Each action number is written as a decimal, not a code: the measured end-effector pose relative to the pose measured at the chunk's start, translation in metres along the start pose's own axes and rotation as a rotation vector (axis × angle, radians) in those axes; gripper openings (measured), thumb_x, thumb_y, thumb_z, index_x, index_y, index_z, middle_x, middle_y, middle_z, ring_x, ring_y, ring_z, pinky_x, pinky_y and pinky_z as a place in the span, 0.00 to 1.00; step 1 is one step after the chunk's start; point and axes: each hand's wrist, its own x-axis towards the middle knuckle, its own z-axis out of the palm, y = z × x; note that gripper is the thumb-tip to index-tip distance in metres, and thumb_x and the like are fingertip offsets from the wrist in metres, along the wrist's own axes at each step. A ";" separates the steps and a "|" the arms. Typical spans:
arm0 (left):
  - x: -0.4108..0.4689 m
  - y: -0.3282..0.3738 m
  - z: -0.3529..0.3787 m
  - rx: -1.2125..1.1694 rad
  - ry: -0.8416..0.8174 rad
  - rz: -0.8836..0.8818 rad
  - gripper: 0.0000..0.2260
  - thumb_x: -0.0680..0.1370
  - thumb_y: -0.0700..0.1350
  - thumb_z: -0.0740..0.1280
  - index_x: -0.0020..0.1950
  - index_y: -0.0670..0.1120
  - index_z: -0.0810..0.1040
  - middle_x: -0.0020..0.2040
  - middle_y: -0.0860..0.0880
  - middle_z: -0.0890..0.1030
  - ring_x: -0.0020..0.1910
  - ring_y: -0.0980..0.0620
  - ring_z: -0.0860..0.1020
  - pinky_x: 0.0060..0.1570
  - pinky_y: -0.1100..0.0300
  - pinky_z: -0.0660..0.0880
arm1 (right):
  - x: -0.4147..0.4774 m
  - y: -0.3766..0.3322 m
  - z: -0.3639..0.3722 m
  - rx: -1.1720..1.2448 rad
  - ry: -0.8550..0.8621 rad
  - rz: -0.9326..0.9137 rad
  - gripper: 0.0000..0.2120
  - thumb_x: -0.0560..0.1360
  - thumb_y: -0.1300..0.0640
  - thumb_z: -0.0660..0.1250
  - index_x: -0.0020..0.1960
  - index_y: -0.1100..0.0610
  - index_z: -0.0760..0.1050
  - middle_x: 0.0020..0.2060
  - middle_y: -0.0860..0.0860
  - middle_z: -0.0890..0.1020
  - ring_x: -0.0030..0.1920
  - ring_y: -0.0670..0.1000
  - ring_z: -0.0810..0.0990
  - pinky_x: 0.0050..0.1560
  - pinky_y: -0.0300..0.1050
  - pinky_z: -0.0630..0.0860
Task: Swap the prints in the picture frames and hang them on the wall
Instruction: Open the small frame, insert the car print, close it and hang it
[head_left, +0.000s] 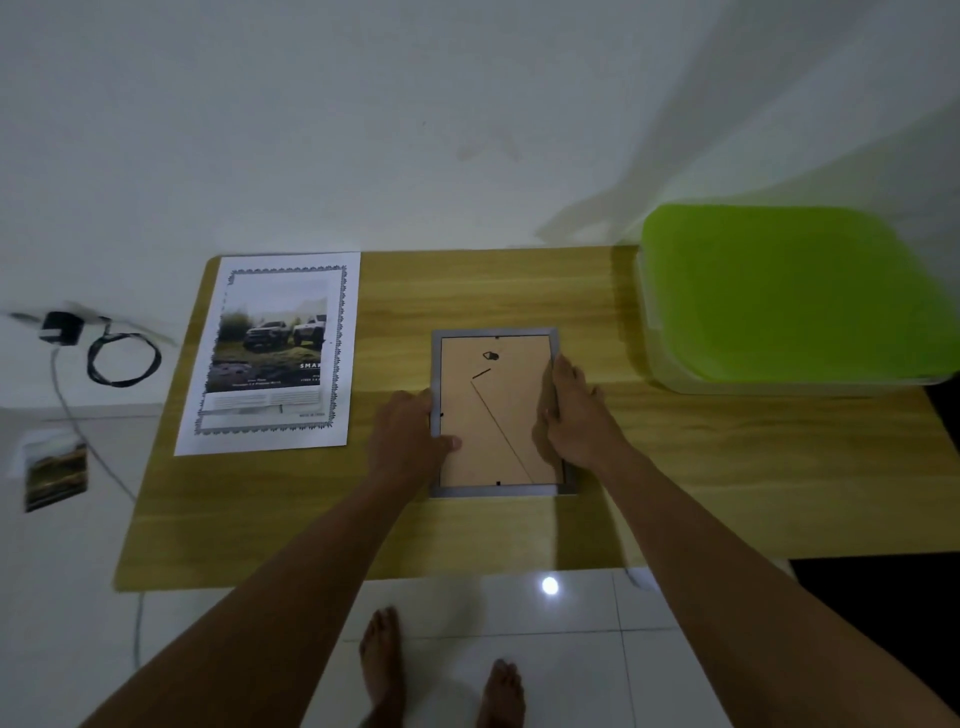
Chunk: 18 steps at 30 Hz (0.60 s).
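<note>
Both hands, left (408, 431) and right (571, 410), grip the sides of the frame (493, 415) lying face-down mid-table (363, 519), so the step looks like opening its backing, which next calls for freeing the tabs, the print (270, 353) waiting alongside.

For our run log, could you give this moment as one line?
frame: face-down on table | left hand, right hand: on side edges | print: loose, left
</note>
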 end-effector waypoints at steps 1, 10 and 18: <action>0.000 -0.001 -0.001 0.035 0.004 0.022 0.28 0.70 0.53 0.76 0.65 0.45 0.73 0.59 0.43 0.75 0.59 0.43 0.72 0.56 0.51 0.72 | -0.001 0.001 0.000 -0.032 0.029 -0.037 0.33 0.81 0.65 0.54 0.80 0.59 0.40 0.80 0.54 0.45 0.79 0.58 0.42 0.76 0.56 0.40; -0.004 -0.018 -0.010 0.411 -0.333 0.152 0.54 0.69 0.64 0.72 0.79 0.52 0.38 0.79 0.46 0.37 0.78 0.41 0.38 0.72 0.35 0.47 | -0.050 0.021 0.053 -0.408 0.047 -0.471 0.25 0.82 0.45 0.55 0.76 0.52 0.62 0.78 0.59 0.57 0.78 0.60 0.52 0.75 0.65 0.51; 0.000 -0.025 -0.013 0.413 -0.381 0.170 0.59 0.65 0.66 0.74 0.79 0.50 0.35 0.79 0.47 0.35 0.78 0.42 0.37 0.74 0.35 0.46 | -0.060 0.027 0.071 -0.251 0.101 -0.486 0.08 0.79 0.56 0.63 0.59 0.51 0.74 0.77 0.59 0.61 0.79 0.61 0.51 0.75 0.62 0.41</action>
